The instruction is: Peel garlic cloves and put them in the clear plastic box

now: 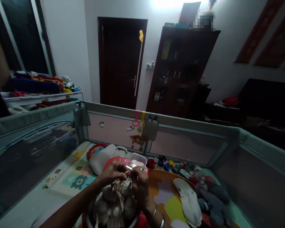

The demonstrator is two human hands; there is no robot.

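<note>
A bowl (136,221) heaped with whole garlic bulbs (109,205) and dry papery skins stands close in front of me. Above its far side my left hand (115,171) and my right hand (140,183) meet, their fingers pinched together around a small garlic clove (127,173). The fingers cover most of the clove. A thin bright strip shows by the fingertips; I cannot tell what it is. Just beyond the hands, a clear plastic container (140,157) with pale pieces inside sits by a red plastic surface (114,161).
A fabric-and-mesh playpen fence (185,122) surrounds the patterned mat (68,186). A white toy case (102,160) lies left of the container. On the right are a white pillow (188,201), a grey plush toy (215,202) and several small toys (171,163).
</note>
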